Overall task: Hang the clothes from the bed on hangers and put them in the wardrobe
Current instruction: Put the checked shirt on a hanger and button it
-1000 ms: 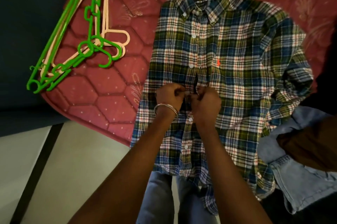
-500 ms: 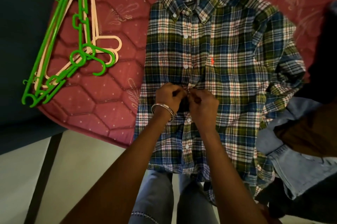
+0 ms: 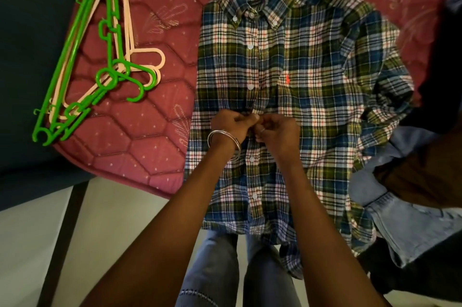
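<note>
Green and pale pink plastic hangers (image 3: 100, 56) are piled at the left corner of the quilted red mattress (image 3: 150, 136). Just right of them, a plaid shirt (image 3: 312, 76) is spread flat, collar away, its hem draped over the mattress edge. Its button placket is pinched at mid-front by the left hand (image 3: 231, 125), bangled at the wrist, and the right hand (image 3: 278, 132), held touching. Denim clothing (image 3: 405, 219) is heaped at the far right.

head-worn view, looking steeply down, close over bed (image 3: 155, 151) edge
</note>
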